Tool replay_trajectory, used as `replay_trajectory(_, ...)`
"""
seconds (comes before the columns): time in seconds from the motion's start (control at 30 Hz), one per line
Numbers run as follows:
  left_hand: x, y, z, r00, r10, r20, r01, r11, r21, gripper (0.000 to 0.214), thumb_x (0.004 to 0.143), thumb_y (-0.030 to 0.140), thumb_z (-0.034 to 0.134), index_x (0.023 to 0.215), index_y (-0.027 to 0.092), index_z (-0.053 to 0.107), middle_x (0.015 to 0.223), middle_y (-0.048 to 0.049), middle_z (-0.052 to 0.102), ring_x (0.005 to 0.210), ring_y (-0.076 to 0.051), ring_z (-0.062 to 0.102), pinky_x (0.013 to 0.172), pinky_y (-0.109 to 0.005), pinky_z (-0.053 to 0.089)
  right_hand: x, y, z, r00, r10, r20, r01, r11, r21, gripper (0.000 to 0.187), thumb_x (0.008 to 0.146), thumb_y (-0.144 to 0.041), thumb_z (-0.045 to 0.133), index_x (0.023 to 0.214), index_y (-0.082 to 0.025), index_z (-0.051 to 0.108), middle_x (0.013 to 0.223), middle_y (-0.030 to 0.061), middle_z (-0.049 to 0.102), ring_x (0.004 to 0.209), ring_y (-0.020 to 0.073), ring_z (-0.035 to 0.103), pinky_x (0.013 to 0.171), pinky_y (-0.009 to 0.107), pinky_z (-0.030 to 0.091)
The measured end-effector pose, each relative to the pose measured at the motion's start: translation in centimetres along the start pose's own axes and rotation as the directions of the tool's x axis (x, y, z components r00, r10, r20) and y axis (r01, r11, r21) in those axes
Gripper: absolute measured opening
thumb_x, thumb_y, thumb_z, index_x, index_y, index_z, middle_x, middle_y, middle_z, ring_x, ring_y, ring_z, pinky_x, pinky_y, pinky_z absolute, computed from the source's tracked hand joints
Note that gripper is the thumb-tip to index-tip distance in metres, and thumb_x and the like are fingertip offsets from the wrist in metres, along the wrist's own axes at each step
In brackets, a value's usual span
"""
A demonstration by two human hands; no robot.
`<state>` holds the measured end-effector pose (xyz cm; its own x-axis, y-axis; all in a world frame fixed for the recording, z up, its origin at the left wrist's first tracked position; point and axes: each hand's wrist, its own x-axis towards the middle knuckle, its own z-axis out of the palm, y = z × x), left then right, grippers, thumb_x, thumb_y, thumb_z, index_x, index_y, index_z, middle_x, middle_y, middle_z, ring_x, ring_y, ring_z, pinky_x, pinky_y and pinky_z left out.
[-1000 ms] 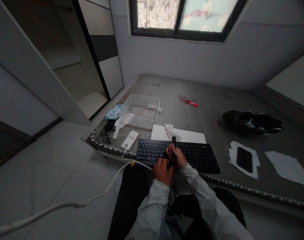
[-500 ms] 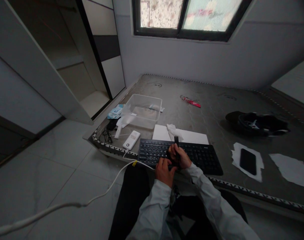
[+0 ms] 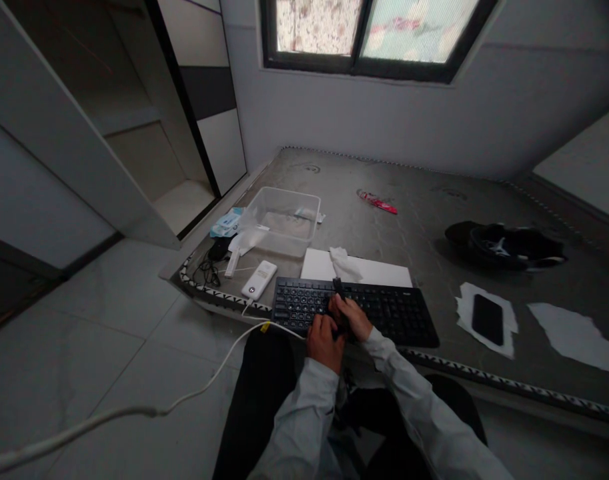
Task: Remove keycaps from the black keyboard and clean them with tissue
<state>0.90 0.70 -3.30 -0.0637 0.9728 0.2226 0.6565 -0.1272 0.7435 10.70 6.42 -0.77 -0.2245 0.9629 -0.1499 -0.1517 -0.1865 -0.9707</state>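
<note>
A black keyboard (image 3: 394, 312) lies along the near edge of a grey mattress (image 3: 409, 220). My two hands meet over its left-middle part. My right hand (image 3: 353, 317) is closed round a small dark stick-like tool (image 3: 338, 288) whose tip points up and away over the keys. My left hand (image 3: 325, 341) is curled just below it at the keyboard's front edge, its fingers bent against the lower end of the tool. What the left fingers grip is too dark to make out.
Behind the keyboard lie a white sheet (image 3: 369, 270) with a crumpled tissue (image 3: 345, 263) and a clear plastic tub (image 3: 284, 220). A white power bank (image 3: 259, 279) with a cable sits to the left. A black phone (image 3: 487, 319) on paper and a dark cap (image 3: 504, 243) lie right.
The tool's tip has tilted a little to the left in my right hand. Both hands stay together over the same part of the keyboard.
</note>
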Motion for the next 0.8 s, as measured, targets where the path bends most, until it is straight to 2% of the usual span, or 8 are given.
replay_trajectory(0.17, 0.0, -0.4, 0.3, 1.000, -0.002, 0.002, 0.002, 0.999, 0.034, 0.020, 0.069, 0.009, 0.062, 0.079, 0.022, 0.050, 0.083, -0.0001, 0.054, 0.075, -0.015, 0.055, 0.067, -0.026, 0.044, -0.7, 0.5, 1.1, 0.995, -0.051, -0.083, 0.049, 0.998, -0.034, 0.049, 0.077, -0.061, 0.054, 0.052, -0.020, 0.046, 0.047, -0.0032, 0.040, 0.043, 0.0108, 0.040, 0.042, 0.025, 0.031)
replay_trajectory(0.3, 0.0, -0.4, 0.2, 0.999, 0.025, -0.019, -0.025, 0.999, 0.022, 0.018, 0.071, 0.010, 0.061, 0.080, 0.021, 0.050, 0.083, -0.0011, 0.053, 0.077, -0.016, 0.056, 0.067, -0.026, 0.044, -0.7, 0.9, 0.9, 0.992, -0.058, -0.109, 0.053, 0.997, -0.048, 0.048, 0.076, -0.060, 0.056, 0.052, -0.020, 0.046, 0.047, -0.0027, 0.043, 0.042, 0.0112, 0.040, 0.043, 0.025, 0.032)
replay_trajectory(0.4, 0.1, -0.3, 0.1, 1.000, 0.026, -0.016, -0.026, 1.000, 0.001, 0.022, 0.068, 0.007, 0.063, 0.073, 0.021, 0.047, 0.078, 0.0015, 0.050, 0.073, -0.014, 0.054, 0.068, -0.026, 0.044, -0.5, 0.9, 0.2, 0.993, -0.085, -0.083, 0.088, 0.996, 0.027, 0.051, 0.076, -0.062, 0.053, 0.049, -0.020, 0.044, 0.048, -0.0026, 0.041, 0.043, 0.0107, 0.040, 0.045, 0.025, 0.034)
replay_trajectory(0.5, 0.2, -0.4, 0.2, 0.999, 0.033, -0.022, -0.034, 0.999, -0.021, 0.024, 0.066, 0.009, 0.066, 0.072, 0.021, 0.046, 0.079, 0.0023, 0.049, 0.074, -0.014, 0.054, 0.069, -0.026, 0.045, -0.4, 0.5, -0.3, 0.987, -0.137, -0.086, 0.149, 0.978, 0.149, 0.050, 0.076, -0.060, 0.055, 0.049, -0.020, 0.041, 0.053, -0.0013, 0.044, 0.052, 0.0127, 0.048, 0.050, 0.026, 0.041)
replay_trajectory(0.6, 0.1, -0.6, 0.3, 0.999, 0.041, -0.027, -0.042, 0.999, -0.014, 0.025, 0.065, 0.010, 0.068, 0.073, 0.021, 0.047, 0.078, 0.0027, 0.049, 0.073, -0.014, 0.054, 0.068, -0.026, 0.045, -0.4, 0.3, -0.2, 0.987, -0.114, -0.115, 0.139, 0.960, 0.241, 0.047, 0.073, -0.060, 0.058, 0.055, -0.020, 0.041, 0.057, -0.0014, 0.048, 0.054, 0.0140, 0.052, 0.048, 0.026, 0.043)
replay_trajectory(0.67, 0.1, -0.6, 0.3, 0.999, 0.045, -0.029, -0.045, 0.999, -0.008, 0.026, 0.064, 0.011, 0.070, 0.073, 0.021, 0.048, 0.078, 0.0027, 0.050, 0.072, -0.014, 0.054, 0.067, -0.026, 0.045, -0.4, 0.3, -0.2, 0.991, -0.074, -0.116, 0.102, 0.961, 0.257, 0.047, 0.072, -0.063, 0.058, 0.059, -0.021, 0.042, 0.054, -0.0031, 0.048, 0.044, 0.0117, 0.048, 0.041, 0.024, 0.039)
replay_trajectory(0.8, 0.1, -0.3, 0.1, 0.998, 0.042, -0.038, -0.042, 0.999, -0.007, 0.026, 0.064, 0.012, 0.071, 0.071, 0.020, 0.048, 0.077, 0.0031, 0.051, 0.071, -0.013, 0.055, 0.066, -0.025, 0.045, -0.3, 0.4, -0.3, 0.995, -0.037, -0.094, 0.059, 0.968, 0.245, 0.049, 0.074, -0.067, 0.051, 0.061, -0.022, 0.039, 0.039, -0.0085, 0.038, 0.028, 0.0059, 0.028, 0.029, 0.019, 0.021)
